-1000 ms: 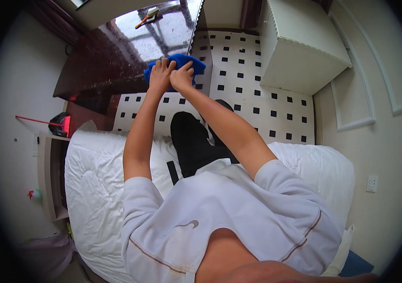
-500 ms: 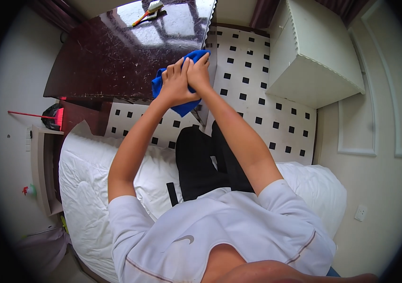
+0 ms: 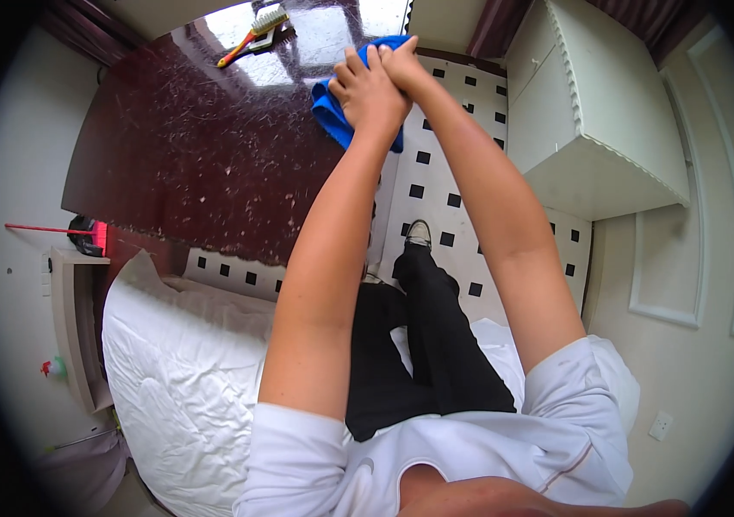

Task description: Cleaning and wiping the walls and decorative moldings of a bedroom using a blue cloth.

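Observation:
A blue cloth (image 3: 330, 110) lies bunched over the right edge of a dark red-brown table (image 3: 186, 164) with a glossy, scratched top. My left hand (image 3: 370, 96) presses down on it, fingers bent across the fabric. Just to its right, my right hand (image 3: 405, 69) grips the cloth's far part, touching my left fingers. The palms and the cloth's underside are hidden. Farther left on the tabletop rests a brush (image 3: 265, 26) with pale bristles and a red-yellow handle, beside a small flat item I cannot make out.
A white cabinet (image 3: 591, 112) stands at the right on a white floor with black squares (image 3: 423, 191). Between me and the table is a bed with white bedding (image 3: 177, 370). By the left wall are a red dustpan (image 3: 100, 239) and a shelf unit (image 3: 74, 327).
Both hands have slid the cloth away from me along the table's right edge. My arms reach out farther, and a shoe now shows on the floor.

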